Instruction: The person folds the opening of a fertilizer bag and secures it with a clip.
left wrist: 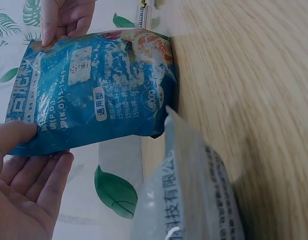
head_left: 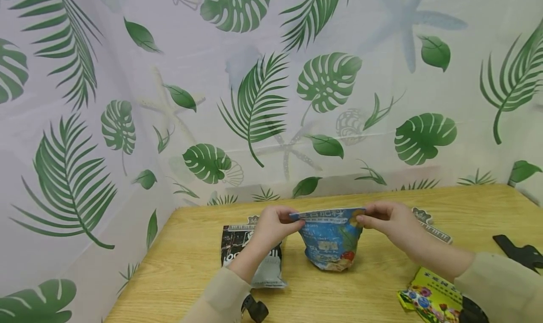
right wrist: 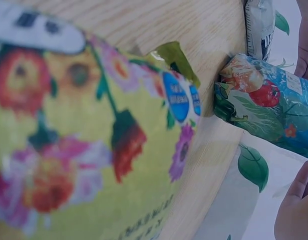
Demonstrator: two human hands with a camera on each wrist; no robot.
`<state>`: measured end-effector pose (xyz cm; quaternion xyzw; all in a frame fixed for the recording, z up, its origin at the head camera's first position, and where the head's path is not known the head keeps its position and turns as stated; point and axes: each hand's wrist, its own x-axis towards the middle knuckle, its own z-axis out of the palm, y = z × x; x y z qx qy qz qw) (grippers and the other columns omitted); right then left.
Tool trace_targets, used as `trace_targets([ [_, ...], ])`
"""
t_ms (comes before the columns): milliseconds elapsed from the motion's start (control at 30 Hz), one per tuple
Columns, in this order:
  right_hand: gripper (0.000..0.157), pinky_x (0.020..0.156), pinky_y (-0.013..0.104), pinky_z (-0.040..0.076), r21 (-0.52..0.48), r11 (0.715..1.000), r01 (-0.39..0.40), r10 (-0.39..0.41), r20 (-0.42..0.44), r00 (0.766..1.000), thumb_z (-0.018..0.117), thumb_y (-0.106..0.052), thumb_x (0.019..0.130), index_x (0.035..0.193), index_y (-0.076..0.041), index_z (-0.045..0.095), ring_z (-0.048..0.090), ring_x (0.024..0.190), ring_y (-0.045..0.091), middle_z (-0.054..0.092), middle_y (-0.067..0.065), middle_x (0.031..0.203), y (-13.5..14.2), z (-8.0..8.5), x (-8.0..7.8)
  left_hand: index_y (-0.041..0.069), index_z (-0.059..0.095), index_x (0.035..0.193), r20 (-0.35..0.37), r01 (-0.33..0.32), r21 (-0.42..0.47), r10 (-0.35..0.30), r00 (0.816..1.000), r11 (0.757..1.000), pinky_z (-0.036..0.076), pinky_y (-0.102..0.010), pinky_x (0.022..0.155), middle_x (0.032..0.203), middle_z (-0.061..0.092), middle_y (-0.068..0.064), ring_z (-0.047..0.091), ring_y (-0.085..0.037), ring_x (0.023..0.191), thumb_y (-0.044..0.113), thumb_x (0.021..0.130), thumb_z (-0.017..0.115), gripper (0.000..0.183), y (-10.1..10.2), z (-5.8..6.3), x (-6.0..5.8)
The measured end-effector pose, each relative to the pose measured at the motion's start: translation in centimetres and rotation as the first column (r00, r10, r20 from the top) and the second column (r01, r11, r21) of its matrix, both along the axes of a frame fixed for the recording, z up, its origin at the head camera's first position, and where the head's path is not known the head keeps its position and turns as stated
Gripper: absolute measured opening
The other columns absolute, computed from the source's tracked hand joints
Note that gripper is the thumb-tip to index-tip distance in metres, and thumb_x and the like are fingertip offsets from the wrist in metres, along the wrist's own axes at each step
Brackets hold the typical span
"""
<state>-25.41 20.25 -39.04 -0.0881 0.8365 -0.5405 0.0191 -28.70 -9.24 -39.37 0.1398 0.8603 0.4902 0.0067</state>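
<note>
A blue fertilizer bag (head_left: 330, 243) with printed vegetables stands upright on the wooden table, its top edge drawn out flat between both hands. My left hand (head_left: 273, 226) pinches its top left corner, thumb on the near face. At the top right corner, my right hand (head_left: 392, 224) pinches it the same way. Side-on in the left wrist view, the bag (left wrist: 101, 90) shows white print and a pale label; its vegetable pictures (right wrist: 266, 95) face the right wrist view. Behind my left forearm is a black and silver bag (head_left: 267, 271), partly hidden.
A yellow bag with printed flowers (head_left: 432, 294) lies at the right, under my right forearm. Farther right is a flat black object (head_left: 517, 252). A keyboard-patterned piece (head_left: 439, 233) lies behind my right wrist. A leaf-printed cloth (head_left: 271, 101) hangs along the table's back edge.
</note>
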Motion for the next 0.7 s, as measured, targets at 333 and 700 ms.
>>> trace_targets([
  [333,0.025,0.098,0.045,0.058,0.012,1.000,0.007,-0.007,0.006,1.000,0.070,-0.021,0.106,0.117,0.000,0.073,0.070,0.093,0.000,0.078,-0.007,0.100,-0.12,0.05,0.10,0.003,0.080,0.108,0.019,0.004,0.044,-0.005,1.000,0.999,0.063,-0.038,0.084,0.109,0.080,-0.015,0.077,-0.026,0.101,0.011,0.095,0.081,0.015,0.11,-0.31,0.27],
  [700,0.026,0.095,0.040,0.060,0.041,0.999,-0.004,0.004,0.002,1.000,0.069,-0.021,0.106,0.118,0.002,0.073,0.070,0.094,0.001,0.078,-0.005,0.102,0.04,0.37,0.07,0.001,0.082,0.109,0.025,-0.020,0.058,0.019,1.000,0.998,0.065,-0.039,0.086,0.109,0.081,-0.017,0.079,-0.029,0.102,0.008,0.094,0.082,0.017,0.24,-0.30,0.49],
])
